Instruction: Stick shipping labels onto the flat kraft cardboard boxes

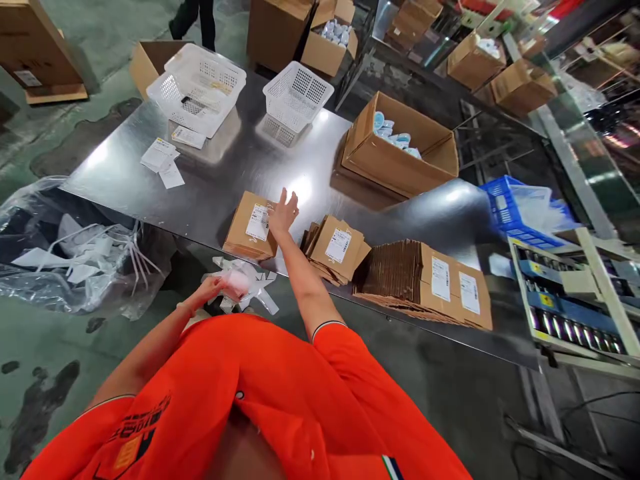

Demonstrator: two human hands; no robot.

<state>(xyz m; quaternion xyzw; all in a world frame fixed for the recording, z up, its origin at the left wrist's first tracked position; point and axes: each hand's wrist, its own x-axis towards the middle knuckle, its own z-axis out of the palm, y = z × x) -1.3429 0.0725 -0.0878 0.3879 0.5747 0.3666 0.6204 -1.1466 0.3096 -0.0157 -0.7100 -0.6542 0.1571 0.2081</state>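
Okay, from where I sit, the left hand (214, 289) is closed around a crumpled wad of clear plastic film (236, 283), its fingers curled over the top, just off the near edge of the steel table (235, 180). White plastic scraps (255, 287) trail beneath it. The right hand (283, 212) is open, fingers spread and holding nothing, above the tabletop between a small cardboard carton (250, 228) with a white label and a stack of flattened cartons (336, 248). A larger stack of flattened cartons (425, 287) lies further right.

My main worry is that near edge. Both stacks and the small carton sit close to it, so a careless sweep of the right arm could knock them off, and the smooth steel would offer little resistance. The film could also cling to the fingers or snag on the scraps, dragging loose pieces to the floor. Beyond the hand, an open carton (400, 143) holds small white-and-blue items, and a bump could jolt it and spill them. Loose paper labels (160, 155) could drift or get mixed up if air or a moving sleeve catches them. Dark wet patches (40, 417) on the floor could make dropped paper or cardboard harder to use.
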